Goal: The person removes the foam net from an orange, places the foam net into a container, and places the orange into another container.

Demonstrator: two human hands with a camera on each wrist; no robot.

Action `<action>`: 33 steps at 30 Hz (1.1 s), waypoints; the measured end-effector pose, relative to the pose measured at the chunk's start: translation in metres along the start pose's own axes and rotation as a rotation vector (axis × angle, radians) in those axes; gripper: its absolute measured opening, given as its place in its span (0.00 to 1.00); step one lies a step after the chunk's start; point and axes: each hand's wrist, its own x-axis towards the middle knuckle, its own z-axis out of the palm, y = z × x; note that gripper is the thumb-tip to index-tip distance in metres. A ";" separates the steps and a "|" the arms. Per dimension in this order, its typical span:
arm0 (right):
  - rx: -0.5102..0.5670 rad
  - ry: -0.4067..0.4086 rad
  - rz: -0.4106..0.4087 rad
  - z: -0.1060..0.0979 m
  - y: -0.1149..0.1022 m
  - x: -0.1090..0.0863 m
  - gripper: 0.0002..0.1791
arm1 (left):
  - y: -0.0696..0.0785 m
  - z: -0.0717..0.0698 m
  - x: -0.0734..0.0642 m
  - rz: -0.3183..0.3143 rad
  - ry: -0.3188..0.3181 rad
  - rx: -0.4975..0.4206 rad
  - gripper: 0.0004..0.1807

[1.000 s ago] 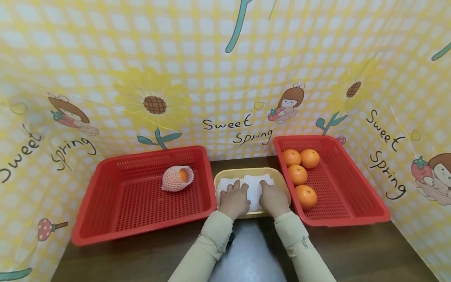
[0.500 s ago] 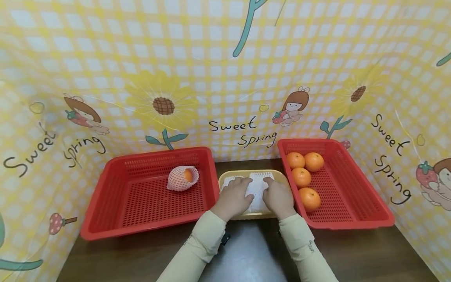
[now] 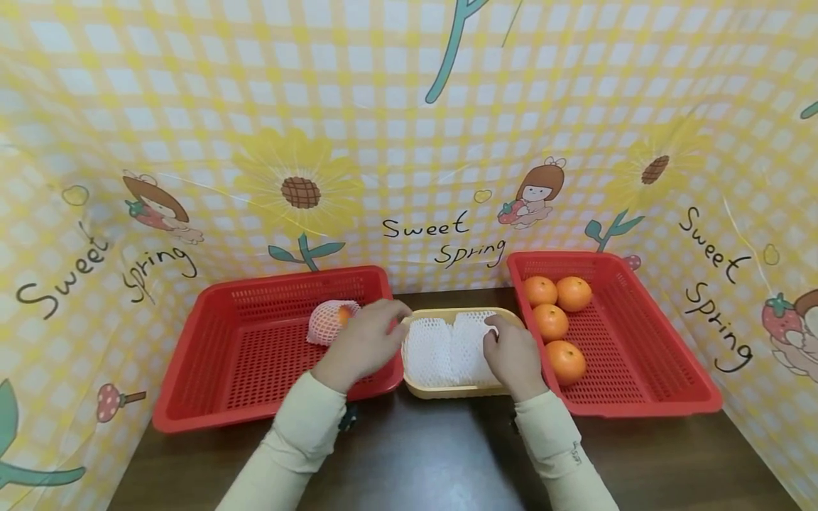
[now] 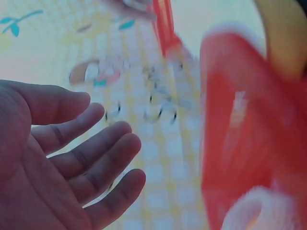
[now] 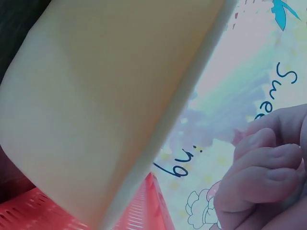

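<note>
Left hand [image 3: 361,345] moved off white nets [image 3: 447,348], now open over left basket [image 3: 192,397]; right hand [image 3: 511,355] pinches net.

"Sweet Spring" is printed repeatedly on the yellow checked backdrop [image 3: 409,142]; sleeve lettering seems unreadable.

The head view looks forward and down from above the table edge, taking in both red baskets, the yellow tray [image 3: 456,389] between them and the patterned backdrop. The left wrist view sits close, blurred, showing the left basket [image 4: 249,134]. The right wrist view hugs the tray's wall [image 5: 110,100]; both share the backdrop.
</note>
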 end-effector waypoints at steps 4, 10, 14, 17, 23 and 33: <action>0.031 0.017 0.013 -0.003 -0.001 -0.002 0.12 | -0.028 -0.023 0.004 -0.025 0.017 0.133 0.14; 0.115 -0.073 0.041 -0.008 -0.004 -0.008 0.16 | -0.093 -0.044 0.010 -0.084 -0.002 0.282 0.16; 0.172 -0.092 0.011 -0.012 -0.008 -0.010 0.16 | -0.127 -0.050 0.012 -0.168 -0.099 0.303 0.19; 0.204 -0.075 -0.001 -0.017 -0.011 -0.011 0.16 | -0.141 -0.047 0.016 -0.190 -0.212 0.294 0.24; 0.255 -0.168 -0.019 -0.017 -0.020 -0.015 0.15 | -0.156 -0.028 0.028 -0.186 -0.320 0.206 0.32; 0.186 -0.363 -0.238 0.011 -0.037 -0.037 0.11 | -0.152 0.009 0.053 -0.249 -0.373 0.064 0.53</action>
